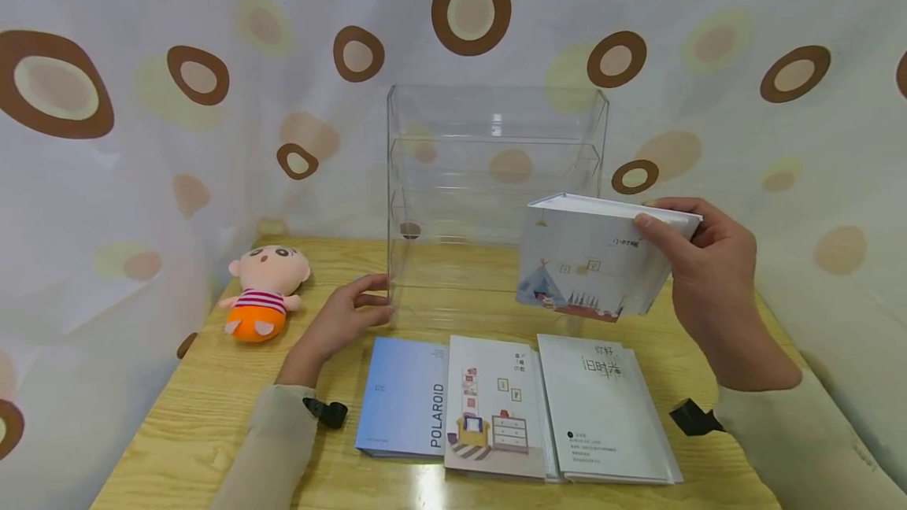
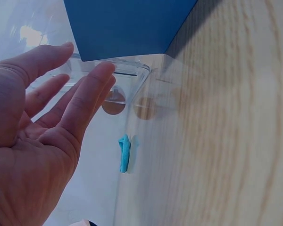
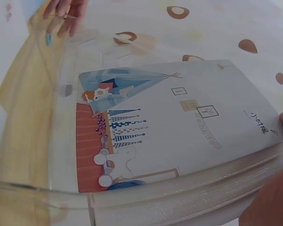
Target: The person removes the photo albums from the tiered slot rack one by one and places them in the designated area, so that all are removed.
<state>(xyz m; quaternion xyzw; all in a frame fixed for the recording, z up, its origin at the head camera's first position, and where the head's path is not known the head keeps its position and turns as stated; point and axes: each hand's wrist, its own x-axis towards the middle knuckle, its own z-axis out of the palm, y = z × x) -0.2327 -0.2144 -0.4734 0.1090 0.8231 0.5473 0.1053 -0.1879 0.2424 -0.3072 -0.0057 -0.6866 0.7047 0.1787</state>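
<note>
My right hand (image 1: 712, 274) grips a thick white book (image 1: 588, 258) by its right end, thumb on the front cover. The cover shows a blue tent drawing, clear in the right wrist view. This book is held up in front of the right part of a clear acrylic rack (image 1: 389, 179) with several tiers. At the rack's lower left side is my left hand (image 1: 347, 317), its fingertips right at the edge. The left wrist view shows those fingers loosely extended, with nothing held, near the clear plastic corner (image 2: 144, 70).
In front of the rack lie a blue POLAROID book (image 1: 404, 392), a white book with a furniture drawing (image 1: 489, 400) and another white book (image 1: 609, 415). A plush doll (image 1: 265, 282) lies at the left. A small turquoise piece (image 2: 125, 153) shows beside the rack.
</note>
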